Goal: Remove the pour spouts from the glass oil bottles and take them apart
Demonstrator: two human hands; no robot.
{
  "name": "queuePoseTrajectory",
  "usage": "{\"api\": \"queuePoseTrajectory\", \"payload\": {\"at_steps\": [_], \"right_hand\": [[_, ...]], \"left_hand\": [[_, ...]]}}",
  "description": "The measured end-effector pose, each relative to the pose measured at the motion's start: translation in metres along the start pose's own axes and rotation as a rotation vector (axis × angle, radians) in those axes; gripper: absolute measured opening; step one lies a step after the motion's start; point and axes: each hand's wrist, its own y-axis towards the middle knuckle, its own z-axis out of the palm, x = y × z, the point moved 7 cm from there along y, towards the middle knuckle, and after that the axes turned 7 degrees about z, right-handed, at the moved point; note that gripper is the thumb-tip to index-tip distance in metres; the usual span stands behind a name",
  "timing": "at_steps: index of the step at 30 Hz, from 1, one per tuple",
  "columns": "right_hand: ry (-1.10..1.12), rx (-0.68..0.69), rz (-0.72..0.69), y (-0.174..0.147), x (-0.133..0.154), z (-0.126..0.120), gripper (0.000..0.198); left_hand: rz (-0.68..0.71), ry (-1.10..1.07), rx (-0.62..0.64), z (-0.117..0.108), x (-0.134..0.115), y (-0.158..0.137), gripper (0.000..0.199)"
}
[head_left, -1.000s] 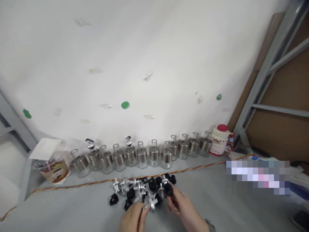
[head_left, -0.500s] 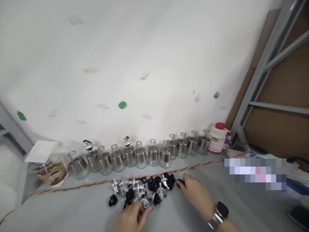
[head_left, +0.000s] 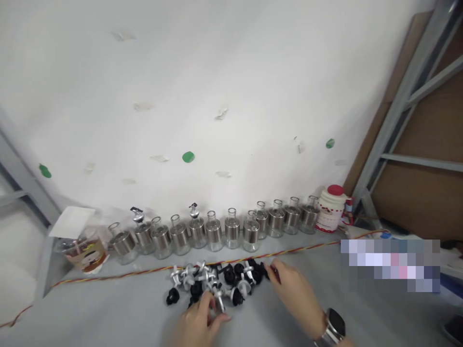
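A heap of pourer spouts, black ones (head_left: 229,275) and silver ones (head_left: 206,276), lies mid-table. My left hand (head_left: 198,319) is at the heap's front edge, its thumb and forefinger apart around a silver pourer spout (head_left: 219,302); whether they touch it is hard to see. At the heap's right end, my right hand (head_left: 292,288) has its fingertips closed on a black pourer spout (head_left: 265,271), partly hidden by the fingers. Behind the heap stands a row of glass bottles with metal sleeves (head_left: 214,233). Two of them carry a pourer spout (head_left: 194,210).
A red and yellow twisted cord (head_left: 141,273) crosses the table between heap and bottles. At the left end stands a plastic cup (head_left: 88,255), at the right a cream jar with red lid (head_left: 330,212). A white wall (head_left: 253,96) rises behind; a metal frame (head_left: 398,115) stands at right.
My right hand has brought the black pourer spout left against the heap. My left thumb and forefinger have spread, and the silver spout between them has tilted. The view has shifted slightly.
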Motion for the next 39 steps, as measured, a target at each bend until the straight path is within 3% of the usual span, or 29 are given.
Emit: {"api": "queuePoseTrajectory", "payload": {"at_steps": [4, 7, 11, 16, 21, 27, 39], "right_hand": [[0.026, 0.007, -0.031, -0.003, 0.002, 0.002, 0.026], [0.033, 0.007, -0.054, -0.005, 0.004, 0.001, 0.028], [0.049, -0.010, -0.074, -0.007, 0.006, 0.001, 0.030], [0.052, -0.023, -0.093, -0.009, 0.011, -0.001, 0.031], [0.062, 0.009, -0.110, -0.009, 0.019, -0.005, 0.032], [0.093, 0.044, -0.109, -0.011, 0.021, -0.001, 0.028], [0.089, 0.057, -0.118, -0.015, 0.022, 0.007, 0.025]], "left_hand": [[0.013, -0.184, -0.203, -0.031, 0.000, 0.000, 0.029], [-0.077, -0.274, -0.368, -0.069, 0.026, 0.007, 0.030], [-0.089, -0.047, -0.711, -0.136, 0.075, 0.017, 0.034], [-0.165, 0.172, -0.851, -0.181, 0.131, 0.031, 0.039], [-0.175, 0.363, -0.797, -0.187, 0.143, 0.054, 0.046], [-0.284, 0.477, -0.762, -0.185, 0.148, 0.078, 0.051], [-0.357, 0.294, -0.807, -0.192, 0.168, 0.092, 0.039]]}}
